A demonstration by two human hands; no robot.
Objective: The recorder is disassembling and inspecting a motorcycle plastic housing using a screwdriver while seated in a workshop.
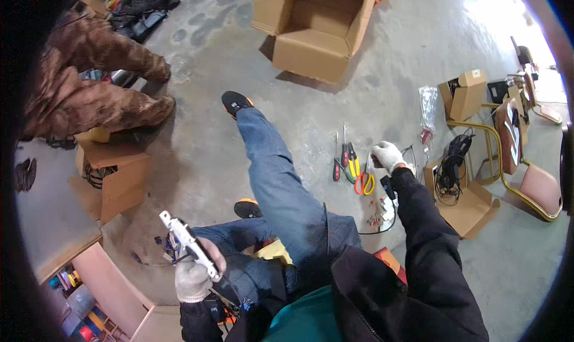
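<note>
The left hand (194,277), in a pale knitted glove, has its fingers closed around a long, narrow, silver metal bar with dark fittings (190,246). The bar slants across the palm, one end jutting well beyond the fingers on the far left side, the other ending just beside them toward the person's leg in blue denim (269,162).

The right hand (388,155), in a white knitted glove, reaches out low over the grey concrete floor (311,120). Its fingers are curled inward; whether they pinch anything, I cannot tell. Just beside them, on the near left side, lies a pair of scissors with red and yellow loop handles (365,175). Farther left of these fingers are a yellow-and-black handled tool (353,160), a long thin screwdriver with a red-and-black handle (344,155) and a shorter screwdriver with a similar handle (336,171). Small red and white pieces (387,209) lie nearer the person than the right fingers.

To the right of those fingers, a black bundled cable (455,162) rests in an open brown cardboard box (475,213). A clear crinkled plastic bag (427,105) lies ahead and to their right. Well ahead of both hands' fingers stands a large open cardboard box (311,58).
</note>
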